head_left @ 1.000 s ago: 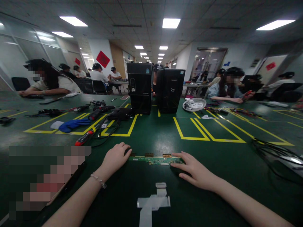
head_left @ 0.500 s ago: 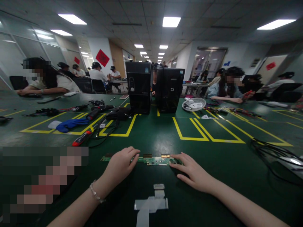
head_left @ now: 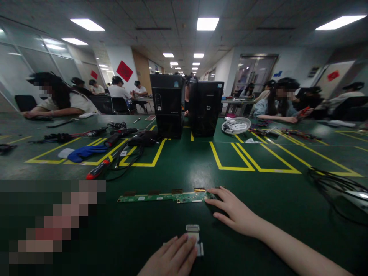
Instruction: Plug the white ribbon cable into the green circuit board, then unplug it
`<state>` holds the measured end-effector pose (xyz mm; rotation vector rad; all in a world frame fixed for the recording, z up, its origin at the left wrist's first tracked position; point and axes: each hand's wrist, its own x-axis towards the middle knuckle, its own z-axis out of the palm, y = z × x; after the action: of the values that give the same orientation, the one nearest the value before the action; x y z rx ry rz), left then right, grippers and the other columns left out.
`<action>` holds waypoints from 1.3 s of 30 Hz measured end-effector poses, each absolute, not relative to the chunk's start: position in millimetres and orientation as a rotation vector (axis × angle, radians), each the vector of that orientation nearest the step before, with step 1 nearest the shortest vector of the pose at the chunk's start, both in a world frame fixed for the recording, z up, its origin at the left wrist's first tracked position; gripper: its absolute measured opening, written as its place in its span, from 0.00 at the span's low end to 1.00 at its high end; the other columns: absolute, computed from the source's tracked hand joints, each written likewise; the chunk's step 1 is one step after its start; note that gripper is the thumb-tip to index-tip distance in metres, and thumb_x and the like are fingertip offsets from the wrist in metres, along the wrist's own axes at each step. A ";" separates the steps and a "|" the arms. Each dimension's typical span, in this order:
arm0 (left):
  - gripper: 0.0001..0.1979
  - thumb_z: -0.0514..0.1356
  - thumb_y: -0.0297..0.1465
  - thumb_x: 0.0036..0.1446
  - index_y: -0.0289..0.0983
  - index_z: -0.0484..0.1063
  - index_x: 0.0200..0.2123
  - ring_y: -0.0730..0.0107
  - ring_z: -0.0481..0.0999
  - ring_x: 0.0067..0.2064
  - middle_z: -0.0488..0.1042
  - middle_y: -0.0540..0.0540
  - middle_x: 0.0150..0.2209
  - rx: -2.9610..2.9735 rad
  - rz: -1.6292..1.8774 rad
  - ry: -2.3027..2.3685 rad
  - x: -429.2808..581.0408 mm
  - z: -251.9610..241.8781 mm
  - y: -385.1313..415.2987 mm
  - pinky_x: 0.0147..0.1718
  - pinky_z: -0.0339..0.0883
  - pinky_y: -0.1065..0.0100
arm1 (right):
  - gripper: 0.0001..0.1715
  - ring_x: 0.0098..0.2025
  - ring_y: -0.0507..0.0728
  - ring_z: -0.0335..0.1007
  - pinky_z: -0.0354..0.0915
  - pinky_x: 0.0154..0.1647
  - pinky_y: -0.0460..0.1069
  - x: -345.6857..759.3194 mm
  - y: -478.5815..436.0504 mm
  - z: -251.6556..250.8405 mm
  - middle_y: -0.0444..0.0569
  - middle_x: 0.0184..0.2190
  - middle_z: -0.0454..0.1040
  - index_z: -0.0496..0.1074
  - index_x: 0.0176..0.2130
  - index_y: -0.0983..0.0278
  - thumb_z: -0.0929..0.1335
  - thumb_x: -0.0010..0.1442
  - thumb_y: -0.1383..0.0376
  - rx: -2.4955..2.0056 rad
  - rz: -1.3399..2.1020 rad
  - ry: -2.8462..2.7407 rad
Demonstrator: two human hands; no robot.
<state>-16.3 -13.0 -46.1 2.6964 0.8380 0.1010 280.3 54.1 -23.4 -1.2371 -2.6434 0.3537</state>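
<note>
A long, narrow green circuit board (head_left: 161, 197) with brown flex tabs along its far edge lies crosswise on the dark green table in front of me. My right hand (head_left: 231, 209) rests at its right end, fingers spread and fingertips touching the board; the thumb is apart from it. Nearer to me, my left hand (head_left: 174, 255) lies over a white flat ribbon cable (head_left: 193, 234), its fingers stretched out and covering most of it. Only the cable's far connector and part of its right side show.
Two black computer towers (head_left: 166, 107) stand at the back. On the left are a red-and-black screwdriver (head_left: 97, 170), a blue glove (head_left: 86, 152) and black cables. A white round basket (head_left: 235, 125) and a black cable bundle (head_left: 330, 191) are on the right. Other people sit around.
My left hand has left the circuit board and moved towards me, over the ribbon cable. The board's left part is uncovered. My right hand stays at the board's right end.
</note>
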 end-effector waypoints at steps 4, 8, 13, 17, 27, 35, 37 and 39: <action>0.28 0.57 0.34 0.63 0.44 0.57 0.65 0.52 0.61 0.63 0.58 0.41 0.64 2.649 0.074 0.859 -7.1 -37.2 -5.2 0.58 0.63 0.55 | 0.27 0.67 0.64 0.47 0.40 0.67 0.69 280.9 52.9 -22.7 0.52 0.65 0.54 0.61 0.62 0.53 0.60 0.66 0.50 -1.207 0.358 -2.641; 0.33 0.59 0.45 0.60 0.40 0.57 0.65 0.46 0.60 0.64 0.57 0.35 0.65 2.622 0.019 0.892 14.1 -11.3 2.2 0.58 0.61 0.49 | 0.27 0.67 0.64 0.47 0.40 0.67 0.69 279.9 50.7 -22.4 0.52 0.66 0.53 0.60 0.62 0.52 0.59 0.67 0.49 -1.247 0.377 -2.629; 0.30 0.54 0.43 0.63 0.32 0.60 0.63 0.44 0.65 0.60 0.64 0.31 0.61 2.625 0.029 0.999 37.7 4.0 10.5 0.56 0.62 0.46 | 0.28 0.67 0.63 0.45 0.39 0.67 0.68 278.9 49.3 -22.1 0.51 0.66 0.52 0.59 0.63 0.52 0.58 0.67 0.48 -1.321 0.389 -2.628; 0.26 0.53 0.42 0.64 0.33 0.65 0.59 0.49 0.69 0.56 0.70 0.34 0.57 2.679 0.128 1.017 39.0 -3.9 16.3 0.55 0.64 0.50 | 0.27 0.68 0.63 0.44 0.40 0.67 0.68 280.1 49.4 -22.9 0.50 0.66 0.51 0.58 0.63 0.51 0.58 0.67 0.49 -1.318 0.397 -2.621; 0.28 0.56 0.39 0.63 0.31 0.61 0.62 0.47 0.62 0.63 0.63 0.35 0.63 2.646 0.070 1.003 23.0 -9.4 19.8 0.58 0.62 0.50 | 0.28 0.67 0.63 0.45 0.36 0.67 0.70 281.7 50.7 -24.2 0.51 0.66 0.52 0.57 0.63 0.51 0.59 0.67 0.50 -1.289 0.412 -2.634; 0.28 0.55 0.39 0.63 0.33 0.59 0.63 0.49 0.62 0.63 0.61 0.36 0.64 2.658 0.144 0.972 19.2 -17.8 22.2 0.58 0.62 0.49 | 0.28 0.68 0.61 0.42 0.35 0.67 0.69 283.3 50.7 -24.4 0.52 0.66 0.51 0.56 0.64 0.51 0.57 0.68 0.49 -1.314 0.373 -2.687; 0.29 0.55 0.40 0.63 0.34 0.57 0.64 0.50 0.60 0.64 0.59 0.38 0.65 2.645 0.152 0.965 17.8 -20.0 22.8 0.58 0.61 0.49 | 0.28 0.68 0.61 0.43 0.35 0.68 0.69 283.3 50.5 -23.9 0.52 0.66 0.52 0.57 0.63 0.52 0.58 0.68 0.49 -1.304 0.384 -2.676; 0.29 0.54 0.40 0.64 0.35 0.56 0.65 0.52 0.59 0.64 0.58 0.39 0.66 2.638 0.180 0.945 16.6 -21.6 23.6 0.59 0.60 0.50 | 0.28 0.68 0.62 0.43 0.35 0.68 0.69 283.2 50.3 -23.3 0.52 0.66 0.52 0.57 0.63 0.52 0.58 0.68 0.49 -1.294 0.395 -2.664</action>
<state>16.6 23.6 -21.6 2.6384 0.9452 0.1802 283.2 50.3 -23.3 -1.2937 -2.6642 0.3950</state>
